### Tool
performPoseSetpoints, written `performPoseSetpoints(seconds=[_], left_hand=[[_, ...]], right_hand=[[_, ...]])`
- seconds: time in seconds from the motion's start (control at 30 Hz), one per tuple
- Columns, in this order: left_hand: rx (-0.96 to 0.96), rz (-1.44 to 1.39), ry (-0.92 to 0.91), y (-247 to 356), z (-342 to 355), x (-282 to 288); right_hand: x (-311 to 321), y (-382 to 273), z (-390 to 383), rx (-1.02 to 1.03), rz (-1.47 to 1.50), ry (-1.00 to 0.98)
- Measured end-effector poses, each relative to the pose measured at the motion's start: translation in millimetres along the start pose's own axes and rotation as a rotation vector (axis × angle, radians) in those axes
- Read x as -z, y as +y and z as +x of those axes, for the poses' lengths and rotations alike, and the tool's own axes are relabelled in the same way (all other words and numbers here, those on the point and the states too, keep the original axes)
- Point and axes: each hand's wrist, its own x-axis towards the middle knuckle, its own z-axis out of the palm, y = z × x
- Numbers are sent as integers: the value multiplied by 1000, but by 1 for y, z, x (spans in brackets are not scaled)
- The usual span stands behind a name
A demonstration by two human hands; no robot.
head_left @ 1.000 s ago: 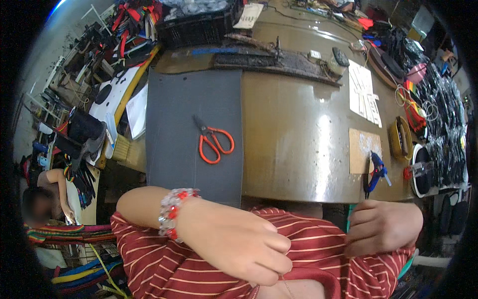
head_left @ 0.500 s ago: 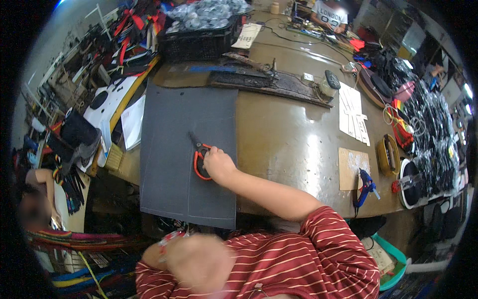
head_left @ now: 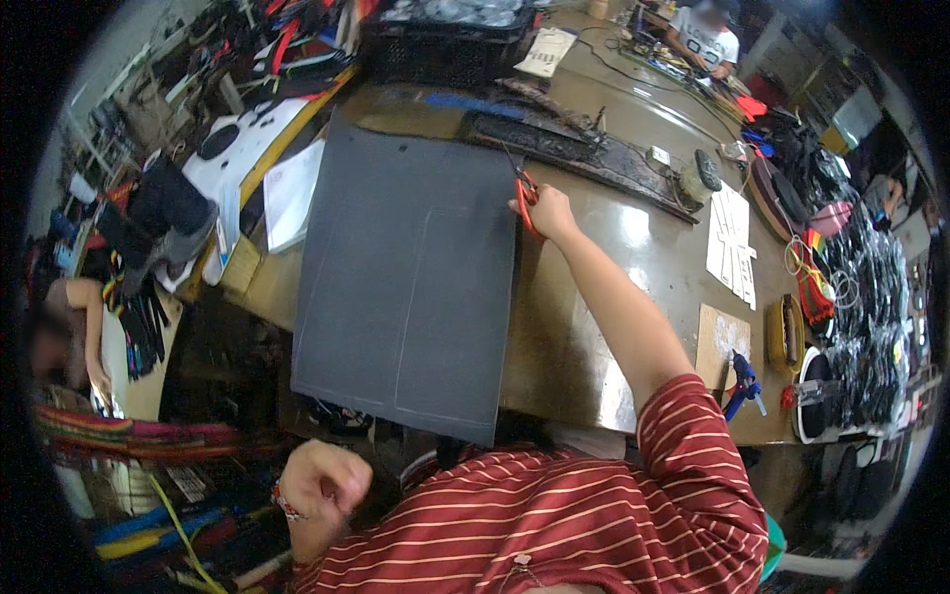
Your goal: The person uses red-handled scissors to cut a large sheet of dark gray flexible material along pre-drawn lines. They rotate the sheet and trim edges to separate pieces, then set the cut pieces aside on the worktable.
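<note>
My right hand [head_left: 547,214] grips a pair of orange-handled scissors [head_left: 524,195] by the far right edge of a large dark grey sheet [head_left: 396,287]. The dark blades point away from me, their tips near the sheet's far right corner. Thin pale lines are drawn on the sheet, which lies flat and reaches past the table's near edge. Close to my body, my left hand [head_left: 325,483] is raised off the table with its fingers curled into a loose fist. Nothing shows in it, and it wears a beaded bracelet [head_left: 287,502].
Behind the sheet lies a long dark board [head_left: 584,163], with a black crate [head_left: 435,54] beyond. On the right are paper patterns [head_left: 730,243], a blue glue gun [head_left: 742,381] and a yellow basket [head_left: 787,335]. Another person [head_left: 705,40] works at the far end.
My right hand has carried the scissors from the middle of the sheet to its far right edge. My left hand has shifted left beside my body. The view has shifted.
</note>
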Motion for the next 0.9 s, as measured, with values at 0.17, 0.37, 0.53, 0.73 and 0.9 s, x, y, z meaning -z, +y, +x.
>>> performPoseSetpoints(seconds=[0.17, 0.37, 0.53, 0.73, 0.9], left_hand=[[-283, -178, -665, -12, 36, -51], [-202, -312, -852, -3, 84, -95], [-299, -152, -972, -20, 84, -98], [66, 408, -858, -71, 98, -74], [833, 391, -477, -144, 83, -71]], right_hand=[[-9, -42, -28, 72, 213, 22], [79, -31, -118, 139, 428, 246], [141, 49, -202, 88, 711, 642], [95, 87, -275, -195, 837, 889], [71, 74, -286, -196, 907, 855]])
